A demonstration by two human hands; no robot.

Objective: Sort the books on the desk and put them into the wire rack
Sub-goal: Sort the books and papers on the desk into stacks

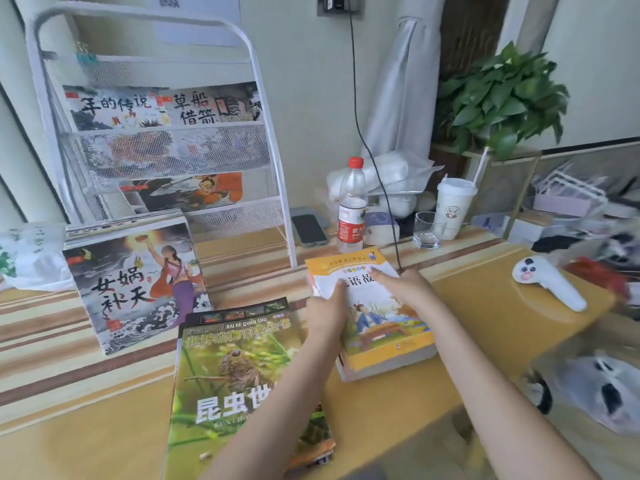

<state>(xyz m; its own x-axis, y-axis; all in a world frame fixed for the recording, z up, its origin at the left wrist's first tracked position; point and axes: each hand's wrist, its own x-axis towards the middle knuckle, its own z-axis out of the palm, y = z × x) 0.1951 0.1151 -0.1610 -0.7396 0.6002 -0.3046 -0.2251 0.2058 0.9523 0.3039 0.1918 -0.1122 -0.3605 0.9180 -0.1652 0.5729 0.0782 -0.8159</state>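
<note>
Both my hands, left (327, 311) and right (403, 284), lay flat-fingered on the yellow book (372, 313) on the bench (485, 306); rack (173, 140) held three (piles remained), so barely started.

wire rack (273, 161) behind three book stacks (239, 375), bottle (352, 209) just right of it

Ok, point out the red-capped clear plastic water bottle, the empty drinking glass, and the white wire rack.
red-capped clear plastic water bottle (352, 216): head view, on its label.
empty drinking glass (427, 230): head view, on its front wall.
white wire rack (270, 109): head view, on its right frame tube.
</note>
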